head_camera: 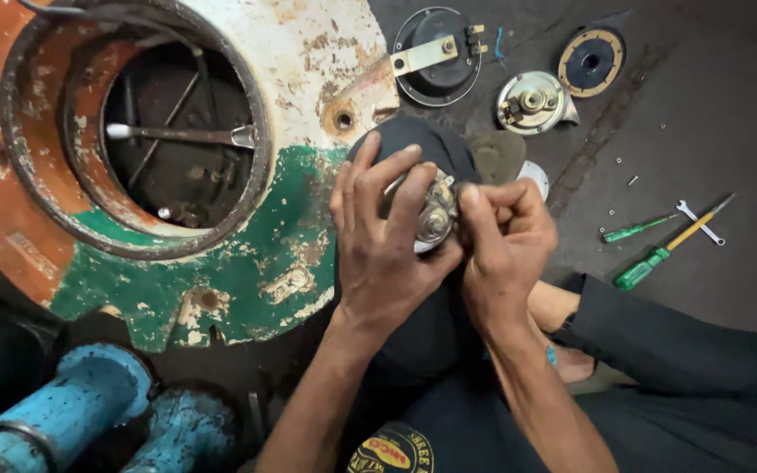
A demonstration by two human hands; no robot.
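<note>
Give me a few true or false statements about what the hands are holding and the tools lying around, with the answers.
1. Both hands grip a small round metal part. True.
2. The left hand holds a screwdriver. False: both green-handled screwdrivers lie on the floor.
3. A small spanner lies near the screwdrivers. True.
4. The right hand rests on the blue cylinders. False: it pinches the metal part.
</note>
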